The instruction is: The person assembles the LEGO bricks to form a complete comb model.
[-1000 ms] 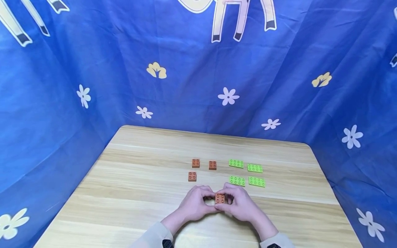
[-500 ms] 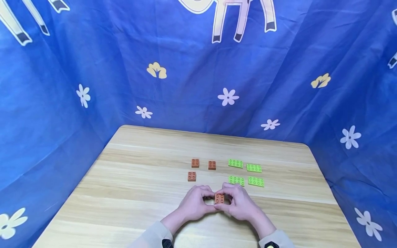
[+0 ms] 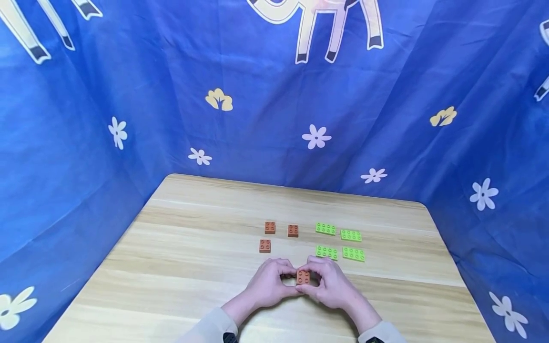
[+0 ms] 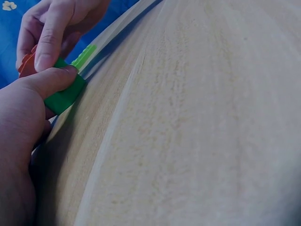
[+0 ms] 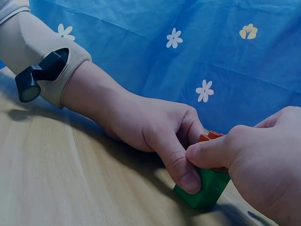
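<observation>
The left hand [image 3: 271, 284] and the right hand [image 3: 333, 286] meet near the front of the wooden tabletop [image 3: 193, 247], working on two small toy bricks between them. Both have a closed grip. The left holds a green brick [image 5: 210, 188], its thumb laid along one side; the right pinches an orange brick [image 3: 303, 277] between thumb and fingers. The orange brick sits above the green one with its studs facing up, and the wrist views show the two close together, though the fingers cover the joint, so whether they are fully pressed together cannot be told. The green brick is low over the wood; whether it touches the surface is also unclear.

Farther back, three reddish-brown bricks lie apart from one another, studs up: a back-left brick [image 3: 269, 227], a back-right brick [image 3: 293, 231] and a front brick [image 3: 265, 246]. To their right are four longer lime bricks in two rows of two, one of them [image 3: 327, 252] just beyond the right hand's fingers.

Pale sleeves [image 3: 214, 325] cover the forearms, and a black device [image 5: 54, 65] shows at the left cuff. Blue cloth [image 3: 257, 128] printed with white flowers hangs around the tabletop.
</observation>
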Available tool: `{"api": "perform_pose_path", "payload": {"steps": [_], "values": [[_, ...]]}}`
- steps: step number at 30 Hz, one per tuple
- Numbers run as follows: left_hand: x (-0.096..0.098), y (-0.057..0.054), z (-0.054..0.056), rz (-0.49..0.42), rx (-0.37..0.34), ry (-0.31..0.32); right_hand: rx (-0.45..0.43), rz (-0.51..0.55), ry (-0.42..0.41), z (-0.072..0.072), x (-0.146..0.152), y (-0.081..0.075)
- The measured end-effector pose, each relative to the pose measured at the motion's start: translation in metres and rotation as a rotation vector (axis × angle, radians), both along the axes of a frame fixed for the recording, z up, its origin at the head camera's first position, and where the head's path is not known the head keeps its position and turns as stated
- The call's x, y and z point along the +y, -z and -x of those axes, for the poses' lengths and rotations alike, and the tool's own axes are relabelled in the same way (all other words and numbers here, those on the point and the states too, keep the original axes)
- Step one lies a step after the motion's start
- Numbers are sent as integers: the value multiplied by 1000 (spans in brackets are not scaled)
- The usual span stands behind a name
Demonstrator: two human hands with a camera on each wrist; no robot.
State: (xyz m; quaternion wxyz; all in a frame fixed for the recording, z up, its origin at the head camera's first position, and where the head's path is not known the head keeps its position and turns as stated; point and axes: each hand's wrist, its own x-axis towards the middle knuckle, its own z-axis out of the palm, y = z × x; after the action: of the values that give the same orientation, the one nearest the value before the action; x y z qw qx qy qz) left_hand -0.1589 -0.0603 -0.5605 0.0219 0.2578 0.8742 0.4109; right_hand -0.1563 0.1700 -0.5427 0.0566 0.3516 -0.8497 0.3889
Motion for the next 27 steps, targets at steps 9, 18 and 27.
{"api": "perform_pose_path", "payload": {"steps": [9,18,27], "values": [[-1,1,0,14,10,-3,-31,23,41,-6,0,5],[2,3,1,33,79,5,-26,6,57,-7,9,2],[4,2,1,38,65,-16,-74,51,1,-10,22,-8]]}}
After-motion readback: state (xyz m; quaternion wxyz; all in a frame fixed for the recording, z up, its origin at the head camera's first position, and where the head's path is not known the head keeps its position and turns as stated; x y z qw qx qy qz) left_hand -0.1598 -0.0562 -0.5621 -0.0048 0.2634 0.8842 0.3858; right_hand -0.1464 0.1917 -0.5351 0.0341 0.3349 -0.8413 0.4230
